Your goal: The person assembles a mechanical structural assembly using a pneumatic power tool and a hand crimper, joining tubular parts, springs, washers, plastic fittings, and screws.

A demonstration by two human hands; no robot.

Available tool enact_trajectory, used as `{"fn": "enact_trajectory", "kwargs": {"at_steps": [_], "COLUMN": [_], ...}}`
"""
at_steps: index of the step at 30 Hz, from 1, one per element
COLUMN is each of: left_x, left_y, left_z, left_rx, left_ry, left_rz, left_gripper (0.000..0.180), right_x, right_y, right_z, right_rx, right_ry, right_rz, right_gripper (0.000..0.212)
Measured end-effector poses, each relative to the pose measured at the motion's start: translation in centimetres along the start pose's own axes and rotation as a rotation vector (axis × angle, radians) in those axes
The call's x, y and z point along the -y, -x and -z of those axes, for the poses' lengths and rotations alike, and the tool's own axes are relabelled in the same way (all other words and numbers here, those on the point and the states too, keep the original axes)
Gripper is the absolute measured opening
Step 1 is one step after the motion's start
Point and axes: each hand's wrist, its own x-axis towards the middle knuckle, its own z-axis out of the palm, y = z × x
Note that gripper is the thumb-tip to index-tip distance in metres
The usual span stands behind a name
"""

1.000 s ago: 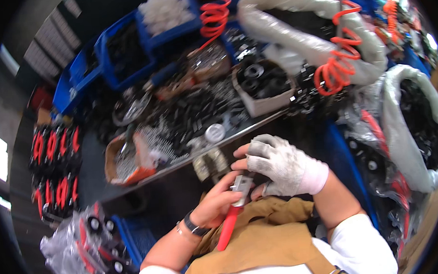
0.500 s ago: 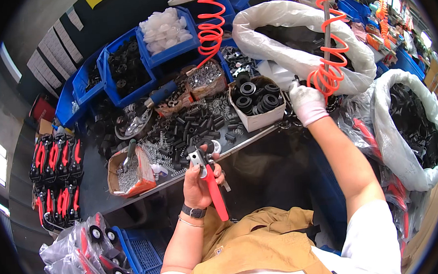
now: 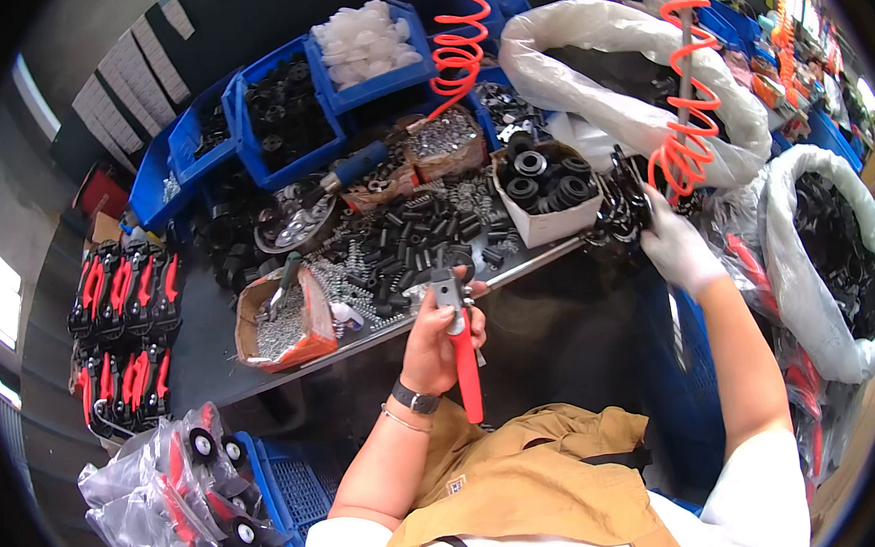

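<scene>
The left hand [image 3: 430,352] holds a tool [image 3: 469,380] with a red handle and a gray metal top. The fingers are wrapped around it near the metal part, and the thumb lies on the front. The tool is in front of the tabletop [image 3: 208,363], with its metal top by the edge and its red handle pointing down to the brown apron [image 3: 531,488].

The right hand [image 3: 678,244] has a white glove on. It is out to the right, at a pile of shiny black parts [image 3: 624,202]. I cannot tell if its fingers are pinching one or are just next to it.

Near the pile is a white box [image 3: 561,225] with round black rings [image 3: 528,190] in it. To the left, short black tubes [image 3: 425,232] and little springs [image 3: 351,282] lie all over. A cardboard box [image 3: 310,349] sits at the front edge. Blue bins [image 3: 301,170] stand at the back, and a curly red hose [image 3: 686,163] hangs over the right side.
</scene>
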Motion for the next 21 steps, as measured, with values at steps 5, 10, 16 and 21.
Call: {"fn": "enact_trajectory", "kwargs": {"at_steps": [5, 10, 16, 21], "left_x": [-1.4, -1.9, -3.1, -5.0], "left_y": [1.8, 0.0, 1.4, 4.0], "left_z": [-0.7, -1.7, -2.3, -1.8], "left_rx": [-0.206, -0.224, -0.137, -0.267], "left_ry": [-0.138, -0.129, -0.064, -0.304], "left_rz": [-0.037, -0.080, -0.155, -0.346], "left_gripper": [0.053, 0.052, 0.056, 0.064], "right_x": [0.0, -3.6, 1.8, 1.8], "right_y": [20.3, 32.9, 23.6, 19.8], "right_z": [-2.3, -3.2, -3.9, -3.6], "right_rx": [0.075, 0.121, 0.133, 0.099], "right_ry": [-1.157, -0.887, -0.474, -0.393], "right_rz": [-0.394, -0.548, 0.060, 0.253], "right_gripper": [0.115, 0.040, 0.026, 0.025]}}
